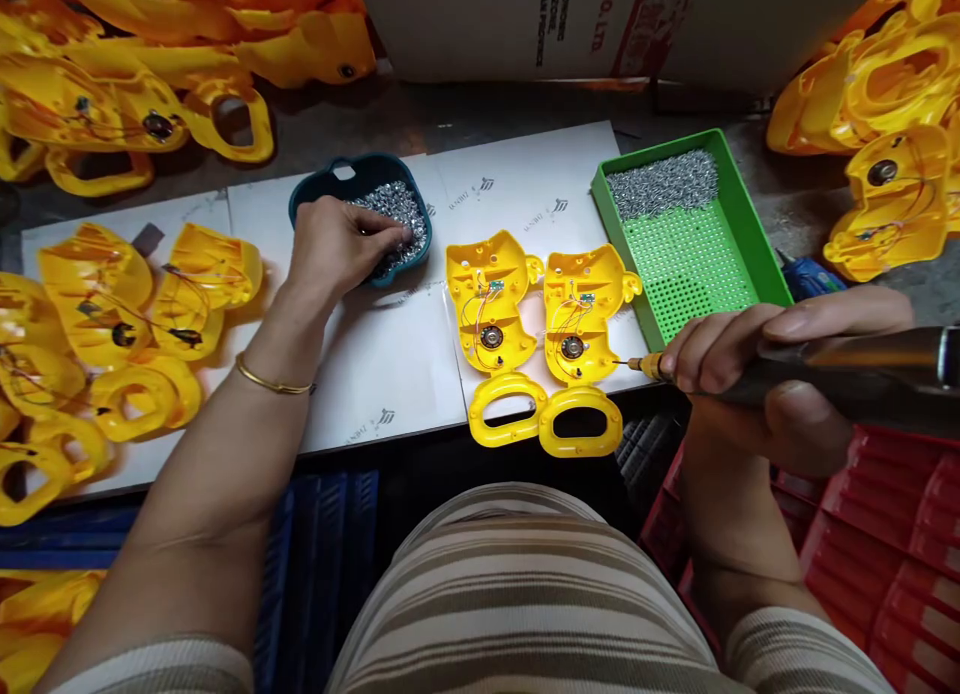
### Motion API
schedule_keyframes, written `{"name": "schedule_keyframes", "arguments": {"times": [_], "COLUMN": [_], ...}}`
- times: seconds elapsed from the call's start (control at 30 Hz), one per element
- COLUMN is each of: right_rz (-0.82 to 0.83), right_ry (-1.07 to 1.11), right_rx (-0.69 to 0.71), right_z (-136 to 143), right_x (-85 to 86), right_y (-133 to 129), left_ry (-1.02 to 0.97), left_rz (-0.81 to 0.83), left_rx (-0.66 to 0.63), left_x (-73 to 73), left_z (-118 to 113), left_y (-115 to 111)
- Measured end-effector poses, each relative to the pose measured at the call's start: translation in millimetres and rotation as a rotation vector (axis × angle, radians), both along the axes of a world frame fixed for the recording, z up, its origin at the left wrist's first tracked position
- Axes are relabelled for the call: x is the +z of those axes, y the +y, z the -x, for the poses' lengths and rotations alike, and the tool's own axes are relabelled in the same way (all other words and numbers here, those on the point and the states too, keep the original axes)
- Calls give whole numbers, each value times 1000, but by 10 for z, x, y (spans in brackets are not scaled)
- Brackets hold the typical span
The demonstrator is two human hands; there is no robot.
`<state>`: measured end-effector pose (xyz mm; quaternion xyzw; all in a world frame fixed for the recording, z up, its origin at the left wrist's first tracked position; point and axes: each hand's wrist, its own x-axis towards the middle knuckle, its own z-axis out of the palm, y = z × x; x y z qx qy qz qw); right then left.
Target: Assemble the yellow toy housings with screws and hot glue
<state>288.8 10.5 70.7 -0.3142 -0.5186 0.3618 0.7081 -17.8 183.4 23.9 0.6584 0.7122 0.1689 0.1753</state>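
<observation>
My left hand (346, 236) is over a dark teal tub (300, 189) of small silver screws (394, 209). Its thumb and fingertips are pinched together at the heap, and what lies between them is hidden. In my right hand (750, 344) is a power screwdriver (862, 374), its thin bit pointing left. The bit's tip is close to the right one of two yellow plastic shells (577, 319). Beside that shell lies a second yellow shell (491, 304). Both have handle loops, wires, a small circuit board and a round speaker inside.
A green perforated tray (675, 254) with more screws stands at the right. More yellow shells (97, 294) lie at the left, with piles at both back corners. A cardboard box (525, 34) stands behind; red crates (885, 534) and blue crates (322, 564) are below the table edge.
</observation>
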Motion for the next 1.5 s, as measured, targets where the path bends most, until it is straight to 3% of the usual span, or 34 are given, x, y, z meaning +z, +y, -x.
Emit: {"name": "schedule_keyframes", "arguments": {"times": [0.23,0.3,0.4,0.5,0.6,0.77,0.93,1.17,1.5], "right_rz": [8,-2,6,21,68,87,143,17,179], "right_ry": [-11,-18,5,45,62,70,42,-5,8], "right_rx": [-25,-34,-56,-55,-50,4,106,290,290], "right_z": [34,52,90,153,226,281,245,106,152], "right_x": [31,43,70,138,240,365,354,196,206], "right_y": [-57,-50,-37,-50,-97,-197,-230,-82,-126], "left_ry": [-80,-159,-394,-716,-961,-1221,-1178,-971,-683], "left_rz": [-271,-368,-390,-107,188,435,357,110,-182], "left_rx": [20,-1,-80,-215,-232,-178,-224,-402,-592], "left_x": [-35,42,210,310,252,52,8,-26,-102], "left_z": [77,14,-233,-592,-903,-1105,-1111,-1106,-1082], "left_y": [25,-112,-560,-1140,-1590,-1880,-1931,-1928,-1885]}}
